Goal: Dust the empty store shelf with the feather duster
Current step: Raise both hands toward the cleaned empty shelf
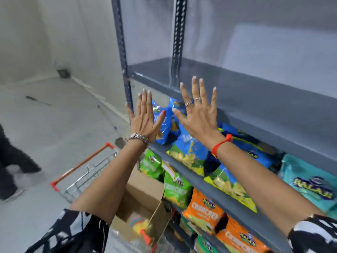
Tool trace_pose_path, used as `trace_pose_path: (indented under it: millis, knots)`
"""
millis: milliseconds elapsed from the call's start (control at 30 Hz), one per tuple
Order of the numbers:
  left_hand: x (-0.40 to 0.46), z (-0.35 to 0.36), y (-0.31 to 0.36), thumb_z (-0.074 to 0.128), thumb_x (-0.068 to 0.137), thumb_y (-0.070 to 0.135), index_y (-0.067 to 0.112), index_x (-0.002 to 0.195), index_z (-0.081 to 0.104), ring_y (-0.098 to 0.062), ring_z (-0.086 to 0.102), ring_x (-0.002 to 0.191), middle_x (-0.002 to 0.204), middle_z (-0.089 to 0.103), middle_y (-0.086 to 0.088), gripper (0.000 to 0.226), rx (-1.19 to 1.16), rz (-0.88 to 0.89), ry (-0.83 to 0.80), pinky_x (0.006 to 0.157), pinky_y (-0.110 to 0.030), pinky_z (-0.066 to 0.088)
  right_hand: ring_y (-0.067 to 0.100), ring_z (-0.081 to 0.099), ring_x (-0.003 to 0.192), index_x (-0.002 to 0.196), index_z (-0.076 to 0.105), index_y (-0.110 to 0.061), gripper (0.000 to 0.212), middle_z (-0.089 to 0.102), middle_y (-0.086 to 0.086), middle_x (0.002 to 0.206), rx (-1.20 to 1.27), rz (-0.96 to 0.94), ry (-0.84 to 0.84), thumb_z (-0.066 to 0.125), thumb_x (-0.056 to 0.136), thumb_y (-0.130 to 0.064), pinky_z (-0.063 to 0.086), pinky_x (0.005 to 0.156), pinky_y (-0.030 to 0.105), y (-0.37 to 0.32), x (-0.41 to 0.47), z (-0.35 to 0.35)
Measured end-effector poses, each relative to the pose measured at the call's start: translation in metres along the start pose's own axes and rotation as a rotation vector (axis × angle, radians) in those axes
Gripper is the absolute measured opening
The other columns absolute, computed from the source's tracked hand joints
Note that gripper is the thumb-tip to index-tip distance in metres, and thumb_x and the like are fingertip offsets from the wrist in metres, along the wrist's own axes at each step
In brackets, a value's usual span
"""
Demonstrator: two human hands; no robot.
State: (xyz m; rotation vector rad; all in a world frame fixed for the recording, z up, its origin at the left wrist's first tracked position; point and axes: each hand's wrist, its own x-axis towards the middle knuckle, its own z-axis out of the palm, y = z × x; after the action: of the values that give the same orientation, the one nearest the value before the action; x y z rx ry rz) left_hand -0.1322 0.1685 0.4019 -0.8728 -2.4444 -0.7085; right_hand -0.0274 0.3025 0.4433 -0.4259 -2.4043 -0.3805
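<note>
The empty shelf [255, 99] runs along the top of the rack, with snack bags [189, 152] on the shelf below it and more bags [204, 210] on the shelves under that. Both hands, left [145, 119] and right [198, 115], are raised side by side in front of the empty shelf's front edge. Lower left, beside the rack, a shopping cart [82, 178] holds a cardboard box [144, 194] with the feather duster [143, 229] in it.

The left hand [144, 118] has a silver metal link watch [139, 138] at its wrist and red polish on the thumbnail. The right hand [197, 117] wears two silver rings [193, 101] and a red thread band [221, 144] at the wrist. Both arms have black-and-white patterned sleeves [73, 232] pushed up near the elbows.
</note>
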Motion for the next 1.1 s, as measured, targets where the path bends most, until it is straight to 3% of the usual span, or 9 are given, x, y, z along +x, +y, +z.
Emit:
trace_pose_path:
  millis: [300, 533, 967, 1100]
  knots:
    - [0.065, -0.030, 0.119, 0.021, 0.088, 0.056, 0.010, 0.148, 0.009, -0.017, 0.003, 0.142, 0.156, 0.010, -0.007, 0.076, -0.064, 0.315, 0.216, 0.107, -0.043, -0.022, 0.030, 0.010, 0.147, 0.151, 0.015, -0.024, 0.073, 0.013, 0.012, 0.160, -0.131, 0.241, 0.144, 0.034, 0.089, -0.060, -0.001, 0.111, 0.064, 0.106, 0.019, -0.075]
    - [0.070, -0.027, 0.204, 0.021, 0.090, 0.055, 0.008, 0.147, 0.006, -0.014, -0.002, 0.141, 0.155, 0.002, -0.007, 0.076, -0.156, 0.448, 0.235, 0.109, -0.043, -0.020, 0.032, 0.007, 0.148, 0.151, 0.010, -0.024, 0.073, 0.008, 0.010, 0.161, -0.236, 0.374, 0.155, 0.029, 0.091, -0.060, -0.001, 0.110, 0.066, 0.169, -0.002, -0.121]
    - [0.078, -0.038, 0.310, 0.011, 0.088, 0.059, 0.012, 0.144, -0.011, -0.013, -0.013, 0.141, 0.152, -0.014, 0.000, 0.076, -0.250, 0.595, 0.254, 0.109, -0.046, -0.022, 0.035, 0.007, 0.147, 0.151, 0.009, -0.024, 0.072, 0.008, 0.009, 0.161, -0.407, 0.588, 0.212, 0.025, 0.092, -0.061, 0.006, 0.105, 0.073, 0.248, -0.048, -0.194]
    - [0.092, -0.052, 0.333, 0.014, 0.088, 0.059, 0.011, 0.144, -0.006, -0.014, -0.009, 0.141, 0.153, -0.010, -0.002, 0.076, -0.269, 0.618, 0.318, 0.108, -0.045, -0.022, 0.037, 0.014, 0.146, 0.151, 0.012, -0.022, 0.072, 0.014, 0.012, 0.160, -0.471, 0.602, 0.255, 0.028, 0.092, -0.060, 0.008, 0.104, 0.074, 0.266, -0.052, -0.221]
